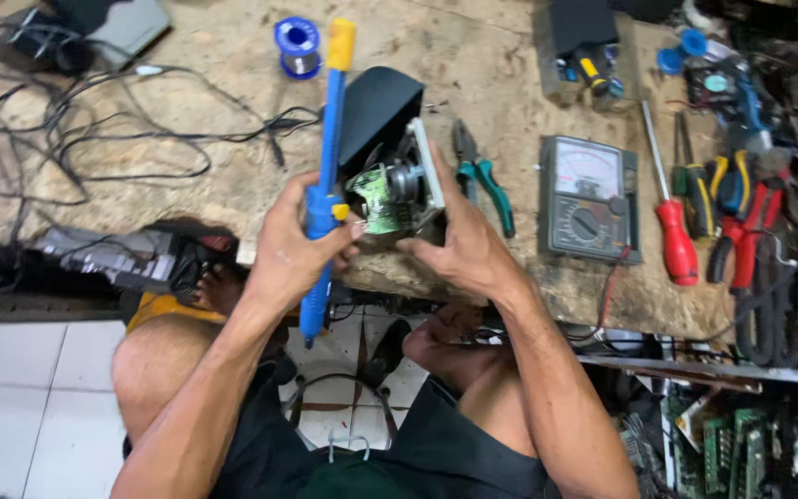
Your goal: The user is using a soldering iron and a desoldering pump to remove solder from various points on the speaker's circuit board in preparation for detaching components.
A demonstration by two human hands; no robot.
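left hand (293, 245) is wrapped tight around a blue desoldering pump (328, 166), yellow plunger end at 12 o'clock, lower end running down past the palm toward 6; gripped mid-barrel, probably so the thumb stays near the release. right hand (459, 245) cups the black device (376, 115) from the 3 o'clock side, fingers closed round its pale front plate, open side turned toward the camera so the green circuit board (380, 199) and the metal part beside it are exposed. device is held up off the bench, between both hands, just above the bench edge (547, 286); whether it rests on anything cannot be told. pump body lies just beside the board at its 9 o'clock.

around the hands: solder spool (297, 46) at 11 o'clock, teal-handled pliers (487, 176) and analogue multimeter (588, 199) at 3 o'clock, red screwdriver (671, 217) further out, tangled black cables (94, 129) at 10 o'clock. tools are laid within reach of the right hand.
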